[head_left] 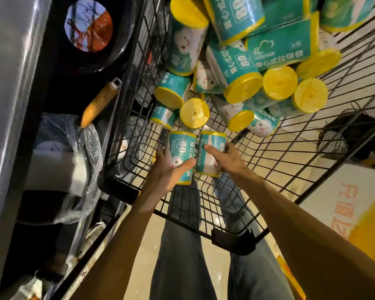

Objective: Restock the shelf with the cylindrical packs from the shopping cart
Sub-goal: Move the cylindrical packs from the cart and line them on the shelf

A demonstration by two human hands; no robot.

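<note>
Left hand [168, 169], right hand [226, 158] each grip "80"-labelled pack [180, 148].

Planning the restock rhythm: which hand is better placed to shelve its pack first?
Left, probably. The left hand grips its pack on the side of the shelf; the right hand grips another pack farther away.

The black wire shopping cart [236, 215] carries a heap of teal cylindrical packs [243, 68] with yellow ends, piled against its far side and tumbled every which way. To the left, the dark shelf [11, 118] bears a black pan [91, 40] and plastic-wrapped cookware [78, 161]. Beige tiled floor [145, 245] lies under the cart.
</note>
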